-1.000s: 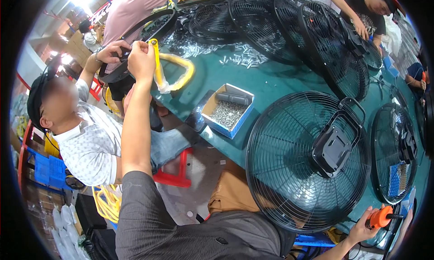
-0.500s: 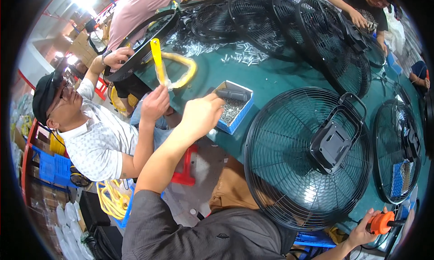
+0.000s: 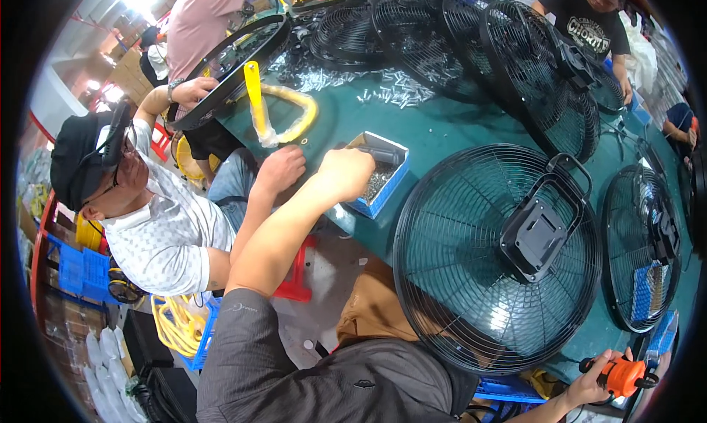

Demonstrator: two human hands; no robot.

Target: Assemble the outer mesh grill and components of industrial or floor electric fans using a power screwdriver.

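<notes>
My left hand (image 3: 346, 175) reaches over the near-left wall of a small blue-and-white box (image 3: 401, 178) filled with small metal screws (image 3: 378, 181). Its fingers are curled, with the tips hidden inside the box, so whatever they pinch does not show. A black bar-shaped piece (image 3: 387, 155) lies in the far end of the box. At the lower right, my right hand (image 3: 591, 385) is wrapped around an orange-and-black power tool (image 3: 623, 377). Between my hands lies a round black fan grille (image 3: 456, 239) bearing a black housing (image 3: 536, 239) and a carry handle.
More black fan frames (image 3: 508, 62) crowd the far side of the green table (image 3: 442, 128). Loose silver pieces (image 3: 398, 92) lie near them. A yellow loop handle (image 3: 302, 117) rests at left, near a seated co-worker's hand (image 3: 281, 167). Another grille (image 3: 641, 239) stands at right.
My left hand has moved right and farther over the screw box, fingers curling. The orange tool has turned in my right hand. The seated co-worker's hand has dropped away from the yellow handle.
</notes>
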